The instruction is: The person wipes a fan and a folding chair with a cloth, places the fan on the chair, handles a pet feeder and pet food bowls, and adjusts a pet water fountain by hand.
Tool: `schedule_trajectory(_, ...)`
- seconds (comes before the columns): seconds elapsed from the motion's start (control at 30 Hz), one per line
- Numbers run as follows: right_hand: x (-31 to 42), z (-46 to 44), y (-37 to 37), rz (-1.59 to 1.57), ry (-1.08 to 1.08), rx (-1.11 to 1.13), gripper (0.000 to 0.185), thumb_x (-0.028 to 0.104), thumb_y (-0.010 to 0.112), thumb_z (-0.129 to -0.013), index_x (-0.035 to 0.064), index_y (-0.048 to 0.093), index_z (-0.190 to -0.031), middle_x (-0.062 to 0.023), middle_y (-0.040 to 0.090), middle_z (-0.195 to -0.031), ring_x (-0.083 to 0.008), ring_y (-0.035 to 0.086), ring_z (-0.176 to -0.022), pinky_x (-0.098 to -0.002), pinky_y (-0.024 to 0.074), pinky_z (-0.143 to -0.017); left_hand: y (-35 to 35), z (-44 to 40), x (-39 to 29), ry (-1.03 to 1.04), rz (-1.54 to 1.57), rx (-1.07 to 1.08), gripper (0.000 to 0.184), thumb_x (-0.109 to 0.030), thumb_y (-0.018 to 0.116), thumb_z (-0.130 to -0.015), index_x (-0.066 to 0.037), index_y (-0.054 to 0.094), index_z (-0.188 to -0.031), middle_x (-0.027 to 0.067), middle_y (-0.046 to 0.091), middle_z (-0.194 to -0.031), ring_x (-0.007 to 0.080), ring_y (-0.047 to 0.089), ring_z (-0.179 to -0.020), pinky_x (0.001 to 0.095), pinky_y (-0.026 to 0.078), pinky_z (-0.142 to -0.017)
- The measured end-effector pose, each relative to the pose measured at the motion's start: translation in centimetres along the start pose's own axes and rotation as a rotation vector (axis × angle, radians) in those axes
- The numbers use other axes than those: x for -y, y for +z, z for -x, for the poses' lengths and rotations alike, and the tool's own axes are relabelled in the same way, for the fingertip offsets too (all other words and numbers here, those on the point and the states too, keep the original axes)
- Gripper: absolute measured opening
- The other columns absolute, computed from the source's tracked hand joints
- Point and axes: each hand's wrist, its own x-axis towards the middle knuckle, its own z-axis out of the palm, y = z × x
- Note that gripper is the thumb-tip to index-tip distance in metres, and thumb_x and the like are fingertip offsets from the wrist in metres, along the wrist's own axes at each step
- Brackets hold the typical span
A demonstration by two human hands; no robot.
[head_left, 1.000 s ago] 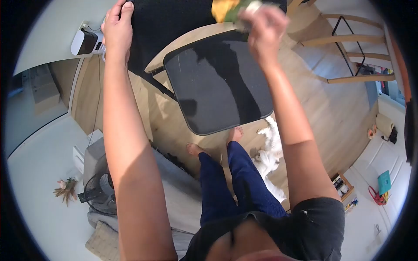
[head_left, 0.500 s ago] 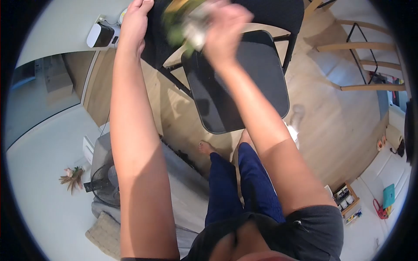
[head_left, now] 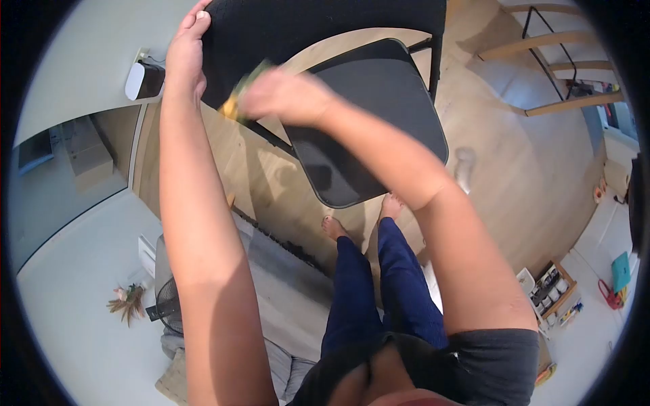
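A black folding chair (head_left: pixel 369 122) stands in front of me, its broad backrest (head_left: pixel 305 24) farthest from me. My left hand (head_left: pixel 186 54) is closed on the left edge of that backrest, thumb showing. Motion smears my right hand (head_left: pixel 288 95), whose fingers are wrapped round a green and yellow cloth (head_left: pixel 233 107). Most of the cloth is hidden by the hand. It is over the lower left part of the backrest, beside the seat; I cannot tell whether it touches the chair.
A grey sofa (head_left: pixel 271 274) runs along my left, near a black fan (head_left: pixel 168 306). On the left wall side sits a white and black device (head_left: pixel 144 81). Wooden-framed furniture (head_left: pixel 575 105) stands at the upper right. My bare feet (head_left: pixel 333 228) are on the wooden floor.
My right hand has swept left and towards me with the cloth, from above the seat to the backrest's lower left. My left hand stays on the backrest edge; the view has shifted slightly.
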Motion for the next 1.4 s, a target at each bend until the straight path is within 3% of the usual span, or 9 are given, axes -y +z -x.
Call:
schedule_trajectory(0.1,-7.1,8.4,-7.9,0.321,1.085,-0.449,0.017,0.014,0.052,-0.085,0.006,0.059,-0.098,-0.0162,0.057,-0.096,-0.0308,0.058,-0.091,-0.043,0.0475,-0.079,0.0,0.2,-0.1,0.051,-0.115,-0.028,0.036,-0.022,0.043,-0.094,-0.015,0.052,-0.129,0.0058,0.052,-0.128,0.0199,0.044,-0.121,0.0324,0.03,-0.105)
schedule_trajectory(0.17,-10.1,16.2,-14.9,0.251,1.191,-1.214,0.023,0.002,0.047,-0.086,-0.0038,0.048,-0.109,-0.0212,0.051,-0.1,-0.0318,0.056,-0.092,-0.0406,0.045,-0.085,-0.4,-0.6,0.2,0.061,-0.081,-0.004,0.037,-0.023,0.043,-0.094,-0.015,0.052,-0.129,0.006,0.051,-0.129,0.0202,0.043,-0.122,0.0328,0.028,-0.106)
schedule_trajectory(0.2,-8.4,18.7,-17.1,0.908,1.414,-0.996,0.027,-0.004,0.048,-0.083,-0.0052,0.046,-0.11,-0.0196,0.046,-0.103,-0.0308,0.053,-0.092,-0.0391,0.0441,-0.087,-0.4,-0.9,0.6,0.062,-0.043,0.017,0.037,-0.023,0.044,-0.094,-0.015,0.052,-0.129,0.0063,0.051,-0.13,0.0205,0.042,-0.122,0.0332,0.026,-0.107)
schedule_trajectory(0.6,-0.4,21.7,-4.2,0.486,1.259,0.269,0.066,0.063,0.051,-0.08,0.0334,0.038,-0.138,-0.0067,0.018,-0.152,-0.0381,0.013,-0.139,-0.0623,0.0103,-0.107,-0.4,-1.5,2.1,0.206,-0.094,-0.004,0.037,-0.026,0.047,-0.094,-0.009,0.053,-0.127,0.0083,0.054,-0.126,0.0195,0.046,-0.118,0.0321,0.03,-0.104)
schedule_trajectory(0.77,-1.1,20.9,1.4,0.838,1.219,0.328,0.069,0.06,0.04,-0.087,0.0179,0.035,-0.141,-0.0147,0.029,-0.146,-0.0384,0.026,-0.135,-0.0492,0.0201,-0.109,1.5,-0.1,1.7,0.257,-0.012,-0.041,0.035,-0.023,0.038,-0.097,-0.005,0.053,-0.124,0.007,0.057,-0.117,0.0169,0.051,-0.109,0.0282,0.035,-0.097)
schedule_trajectory(0.93,9.3,14.4,11.0,-0.028,0.72,0.671,0.052,0.006,0.048,-0.081,0.0097,0.041,-0.133,-0.0139,0.043,-0.136,-0.0259,0.043,-0.126,-0.0366,0.0362,-0.102,1.2,0.5,1.7,0.248,-0.046,-0.053,0.036,-0.024,0.039,-0.097,-0.005,0.053,-0.124,0.0077,0.057,-0.117,0.0172,0.05,-0.11,0.0283,0.035,-0.097)
schedule_trajectory(1.03,12.5,14.3,11.1,-0.352,0.287,0.221,0.04,0.006,0.054,-0.076,0.0134,0.057,-0.115,-0.0127,0.056,-0.116,-0.0259,0.054,-0.107,-0.0407,0.0459,-0.089,0.9,0.5,1.9,0.341,-0.046,0.032,0.035,-0.024,0.04,-0.097,-0.004,0.053,-0.124,0.0077,0.057,-0.117,0.0168,0.05,-0.109,0.028,0.035,-0.097)
schedule_trajectory(1.23,-2.7,15.6,0.1,0.646,1.378,-0.096,0.064,0.033,0.065,-0.08,0.0009,0.041,-0.131,-0.0192,0.051,-0.105,-0.0322,0.052,-0.09,-0.0435,0.0456,-0.074,0.8,0.1,2.5,0.293,-0.057,-0.074,0.035,-0.025,0.042,-0.097,-0.004,0.053,-0.123,0.0072,0.058,-0.116,0.0161,0.051,-0.108,0.0278,0.036,-0.096)
schedule_trajectory(1.4,2.4,12.1,6.3,0.367,1.06,0.392,0.031,0.035,0.053,-0.086,0.0062,0.064,-0.084,-0.015,0.058,-0.086,-0.0312,0.058,-0.077,-0.0425,0.0505,-0.067,1.0,-0.3,2.6,0.315,-0.017,-0.049,0.035,-0.025,0.042,-0.097,-0.005,0.053,-0.124,0.0076,0.057,-0.117,0.0167,0.051,-0.108,0.0281,0.036,-0.096)
